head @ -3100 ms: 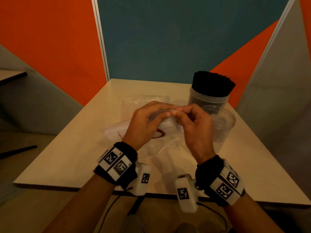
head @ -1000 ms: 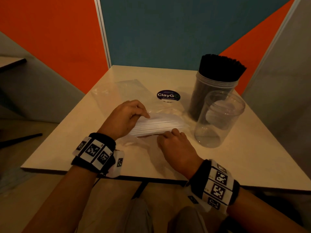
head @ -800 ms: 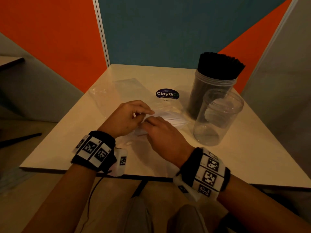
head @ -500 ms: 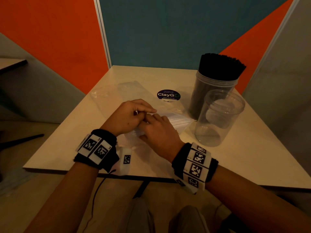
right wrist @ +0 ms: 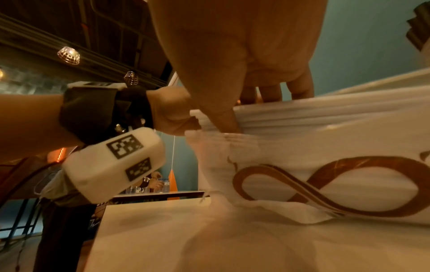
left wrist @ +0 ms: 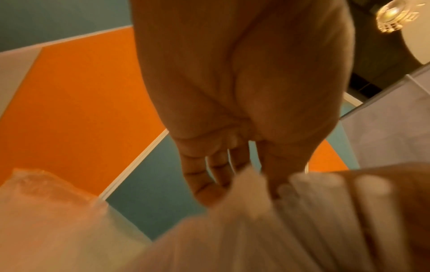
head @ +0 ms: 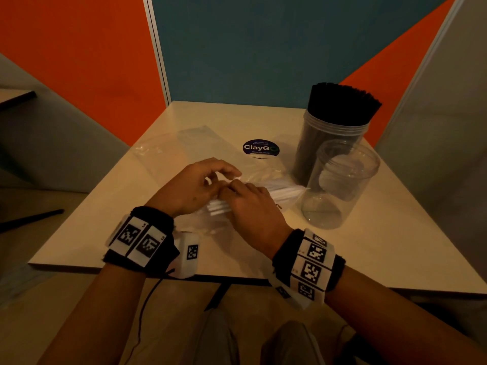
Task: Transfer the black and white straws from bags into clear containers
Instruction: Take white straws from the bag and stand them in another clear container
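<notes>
White straws lie in a clear bag on the table, its brown loop print facing my right wrist. My left hand pinches the plastic at the bag's open end. Touching it, my right hand grips the straw bundle near that end, thumb below and fingers on top. To the right stands an empty clear container. Behind it, a second container is packed with black straws.
An empty flat clear bag lies on the far left of the table. A round ClayGo sticker sits mid-table. Orange and teal partition walls close the back and sides. The table's front edge is near my wrists.
The bag, held up in both hands three seconds ago, now lies on the table. In the last second my right hand slid left along the straws to meet my left hand.
</notes>
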